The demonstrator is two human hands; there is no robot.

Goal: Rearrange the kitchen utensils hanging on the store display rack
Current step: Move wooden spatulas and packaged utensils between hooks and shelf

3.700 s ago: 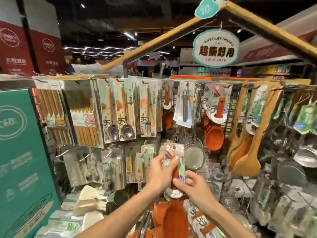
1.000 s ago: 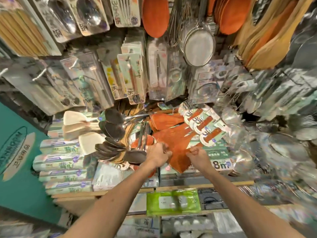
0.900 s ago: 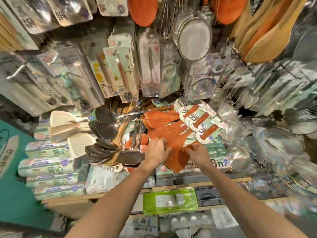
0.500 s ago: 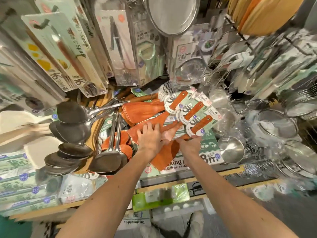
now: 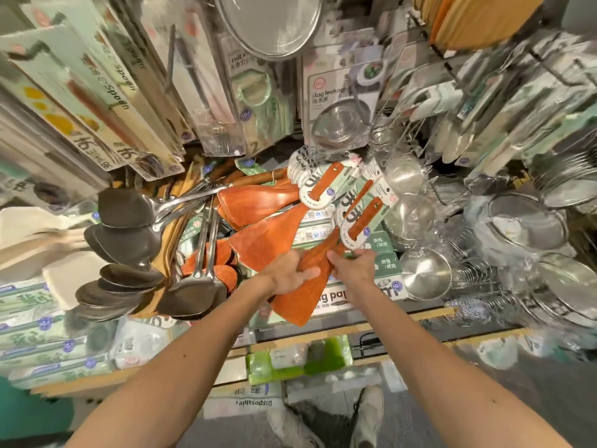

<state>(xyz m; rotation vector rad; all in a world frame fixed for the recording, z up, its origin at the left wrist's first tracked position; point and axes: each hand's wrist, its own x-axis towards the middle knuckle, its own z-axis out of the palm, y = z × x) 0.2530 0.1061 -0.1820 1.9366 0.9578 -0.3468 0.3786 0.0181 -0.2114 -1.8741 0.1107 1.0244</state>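
Several orange wooden spatulas [image 5: 258, 202] with round green-and-white label cards hang low on the rack, their blades pointing toward me. My left hand [image 5: 292, 273] grips the neck of the nearest orange spatula [image 5: 292, 305], whose blade hangs below my fingers. My right hand [image 5: 353, 268] holds the same bunch just to the right, fingers curled by a label card [image 5: 358, 227]. Another orange spatula blade [image 5: 265, 244] lies just above my left hand.
Steel ladles and turners [image 5: 129, 234] hang to the left, white scoops [image 5: 38, 240] beyond them. Steel strainers and bowls [image 5: 426, 273] crowd the right. Carded spoons [image 5: 106, 101] and a mesh sieve [image 5: 271, 24] hang above. A wooden shelf edge [image 5: 323, 337] runs below; my shoes [image 5: 365, 415] show on the floor.
The view has tilted down and closed in on the low spatulas. My left hand went from lying flat on the blades to gripping one spatula's neck; my right hand stays beside it.
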